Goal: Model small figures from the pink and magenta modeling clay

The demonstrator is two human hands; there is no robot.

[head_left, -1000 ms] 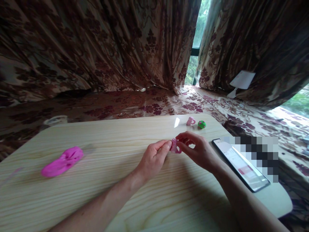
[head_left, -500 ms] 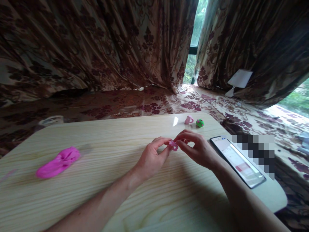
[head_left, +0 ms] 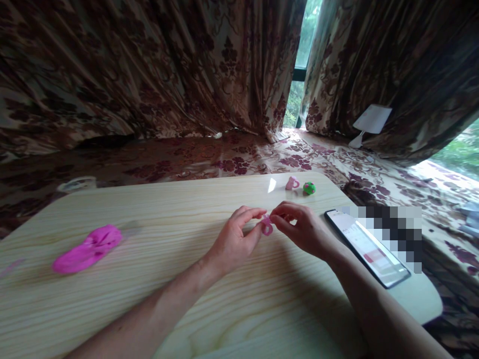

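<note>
Between my fingertips is a small pink clay piece (head_left: 267, 229) with a ring-shaped loop hanging on its lower side. My left hand (head_left: 236, 238) pinches it from the left with thumb and forefinger. From the right, the thumb and forefinger of my right hand (head_left: 305, 227) close on its upper part. Beyond the hands, a pale pink clay cup shape with a handle (head_left: 291, 184) stands beside a green clay ball with pink dots (head_left: 309, 188). A large magenta lump of clay (head_left: 88, 250) lies far to the left.
The wooden table (head_left: 168, 212) has rounded corners. A phone (head_left: 368, 249) with a lit screen lies at its right edge, beside my right forearm. Behind stand a white lamp (head_left: 373, 118) and patterned curtains (head_left: 168, 70). A thin pink strip (head_left: 13, 268) lies at far left.
The pink clay piece has turned between my fingers, so its loop now hangs down and faces me. Both hands stay nearly in place; the whole view has shifted slightly.
</note>
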